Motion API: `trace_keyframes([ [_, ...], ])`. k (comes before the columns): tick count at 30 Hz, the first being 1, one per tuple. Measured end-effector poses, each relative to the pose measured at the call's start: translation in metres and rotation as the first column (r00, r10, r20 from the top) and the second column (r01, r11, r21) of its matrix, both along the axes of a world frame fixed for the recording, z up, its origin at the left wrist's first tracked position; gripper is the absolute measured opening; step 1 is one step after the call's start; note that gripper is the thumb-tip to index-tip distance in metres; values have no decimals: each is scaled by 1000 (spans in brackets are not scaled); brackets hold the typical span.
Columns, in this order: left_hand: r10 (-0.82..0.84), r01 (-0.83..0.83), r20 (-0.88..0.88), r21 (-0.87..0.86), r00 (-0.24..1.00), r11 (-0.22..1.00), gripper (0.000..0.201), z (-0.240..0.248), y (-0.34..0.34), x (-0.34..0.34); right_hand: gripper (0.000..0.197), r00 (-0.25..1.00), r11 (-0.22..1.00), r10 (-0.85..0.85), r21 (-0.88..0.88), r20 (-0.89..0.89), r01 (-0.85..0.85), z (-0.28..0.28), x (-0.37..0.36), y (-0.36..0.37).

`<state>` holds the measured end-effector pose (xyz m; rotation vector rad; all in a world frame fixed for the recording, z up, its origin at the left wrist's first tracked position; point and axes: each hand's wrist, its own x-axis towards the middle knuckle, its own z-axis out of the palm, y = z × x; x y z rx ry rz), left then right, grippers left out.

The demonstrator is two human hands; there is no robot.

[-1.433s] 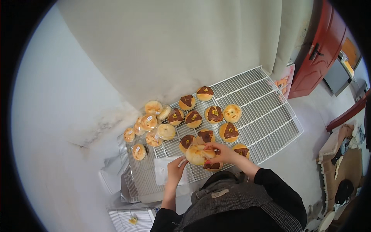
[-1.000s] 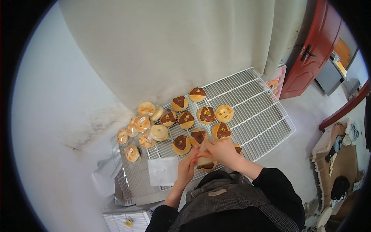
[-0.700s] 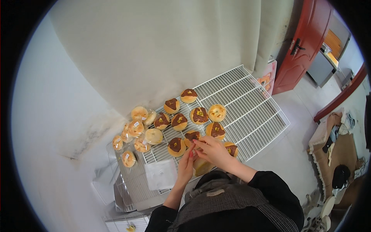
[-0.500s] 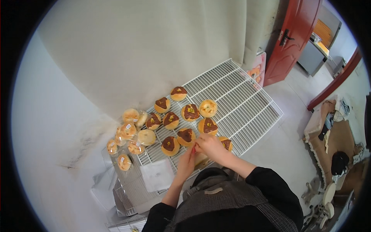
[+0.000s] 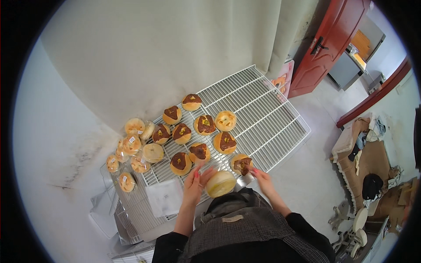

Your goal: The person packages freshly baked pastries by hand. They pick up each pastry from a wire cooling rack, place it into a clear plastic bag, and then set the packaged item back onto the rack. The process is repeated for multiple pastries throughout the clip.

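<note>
From where I stand, the pale round bun (image 5: pixel 220 185) lies just right of the nearer left hand (image 5: pixel 193 186), its grip spread, while the right hand (image 5: pixel 265 183) has a grip I can't make out.

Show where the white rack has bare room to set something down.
The white rack has its large free patch on the right, from the golden bun to the right edge. Wrapped buns crowd its left, chocolate-topped buns its middle; at the near side are the left hand, a pale bun and the right hand.
</note>
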<state>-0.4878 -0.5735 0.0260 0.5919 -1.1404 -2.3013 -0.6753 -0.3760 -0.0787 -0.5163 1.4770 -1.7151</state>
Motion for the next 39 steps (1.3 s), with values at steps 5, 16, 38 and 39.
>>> trace_keyframes([
  [5,126,-126,10,88,992,988,39,-13,6,15,17,775,942,-43,-234,630,242,-14,22,-9],
  [16,206,-207,15,48,978,977,38,-17,-6,30,31,672,362,651,922,-354,136,-68,-65,156],
  [38,-115,9,338,299,934,954,35,-69,0,98,8,794,965,88,146,601,-217,46,48,-98],
  [39,-67,-30,240,377,968,926,37,-70,2,95,9,768,951,-12,245,640,-190,52,50,-103],
])
